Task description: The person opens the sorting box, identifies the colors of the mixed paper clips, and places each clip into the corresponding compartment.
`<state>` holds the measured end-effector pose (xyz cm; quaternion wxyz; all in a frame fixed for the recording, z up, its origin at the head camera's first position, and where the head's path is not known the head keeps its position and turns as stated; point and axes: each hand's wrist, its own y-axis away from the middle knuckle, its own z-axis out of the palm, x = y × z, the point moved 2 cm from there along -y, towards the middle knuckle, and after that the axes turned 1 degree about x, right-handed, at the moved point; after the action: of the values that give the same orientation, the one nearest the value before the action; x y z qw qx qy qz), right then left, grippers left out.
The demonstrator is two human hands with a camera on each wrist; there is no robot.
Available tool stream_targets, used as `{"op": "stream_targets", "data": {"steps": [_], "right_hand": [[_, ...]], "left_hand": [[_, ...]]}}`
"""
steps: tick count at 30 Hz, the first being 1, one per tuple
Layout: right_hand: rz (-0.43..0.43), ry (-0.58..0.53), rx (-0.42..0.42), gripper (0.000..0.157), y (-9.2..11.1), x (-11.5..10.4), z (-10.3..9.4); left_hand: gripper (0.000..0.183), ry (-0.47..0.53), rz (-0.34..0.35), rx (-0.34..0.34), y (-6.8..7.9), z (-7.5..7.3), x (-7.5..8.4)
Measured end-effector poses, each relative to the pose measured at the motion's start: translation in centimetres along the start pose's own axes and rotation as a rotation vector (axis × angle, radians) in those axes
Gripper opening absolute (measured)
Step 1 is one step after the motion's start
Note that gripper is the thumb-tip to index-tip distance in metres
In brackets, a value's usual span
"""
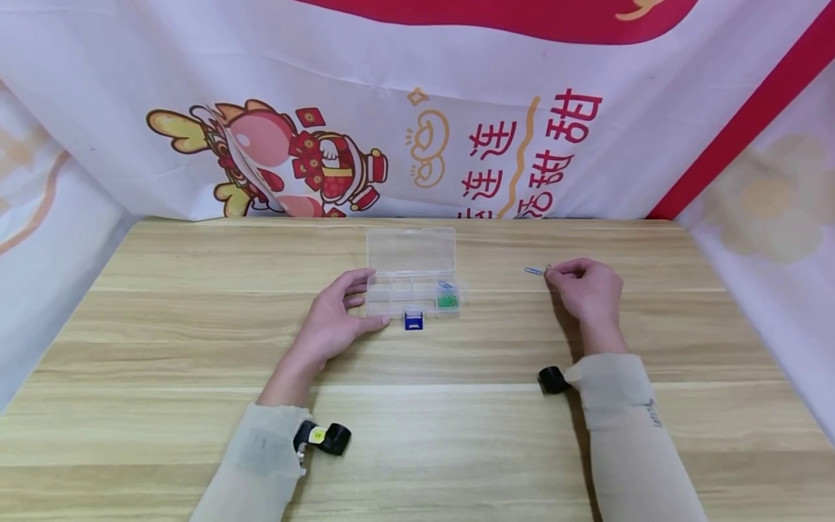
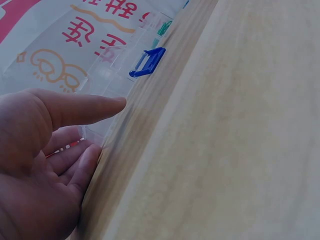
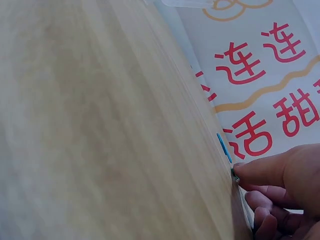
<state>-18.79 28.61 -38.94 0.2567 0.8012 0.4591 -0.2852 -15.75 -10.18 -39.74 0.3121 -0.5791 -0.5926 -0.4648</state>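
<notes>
A clear plastic compartment box [image 1: 401, 293] lies with its lid [image 1: 411, 250] raised at the back and a blue latch [image 1: 414, 320] at the front. My left hand [image 1: 335, 315] holds its left end, thumb along the front edge and fingers round the back corner. Green paper clips [image 1: 446, 301] fill the front right compartment; a blue paper clip [image 1: 446, 285] lies in the one behind. To the right, my right hand [image 1: 590, 290] pinches a small green paper clip [image 3: 234, 174] at the tabletop, mostly hidden by the fingertips. Another blue paper clip [image 1: 533, 271] lies just left of those fingertips.
The wooden table [image 1: 457, 435] ends at the back against a white printed cloth [image 1: 417, 65] with red figures and writing. Cloth also hangs at both sides. Black wrist cameras [image 1: 553, 380] sit on both sleeves.
</notes>
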Motion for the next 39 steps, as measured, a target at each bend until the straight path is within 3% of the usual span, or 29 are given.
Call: {"op": "stream_targets", "data": {"steps": [5,10,18,27,39], "right_hand": [[-0.005,0.058,0.006,0.032,-0.1,-0.1,0.0],[0.004,0.081,-0.041,0.032,0.2,-0.2,0.0],[-0.083,0.138,-0.061,0.033,0.4,-0.3,0.0],[-0.033,-0.046,-0.201,0.040,1.0,-0.5,-0.6],[-0.034,-0.126,-0.256,0.041,1.4,-1.3,-0.5]], "left_hand": [[0.081,-0.007,0.001,0.002,0.0,0.1,0.1],[0.082,-0.012,0.000,0.006,0.0,0.0,0.1],[0.082,-0.008,-0.003,0.004,0.1,0.0,0.1],[0.081,-0.006,-0.007,0.002,0.0,0.1,0.0],[0.082,-0.008,-0.020,0.007,0.1,0.1,0.2]]}}
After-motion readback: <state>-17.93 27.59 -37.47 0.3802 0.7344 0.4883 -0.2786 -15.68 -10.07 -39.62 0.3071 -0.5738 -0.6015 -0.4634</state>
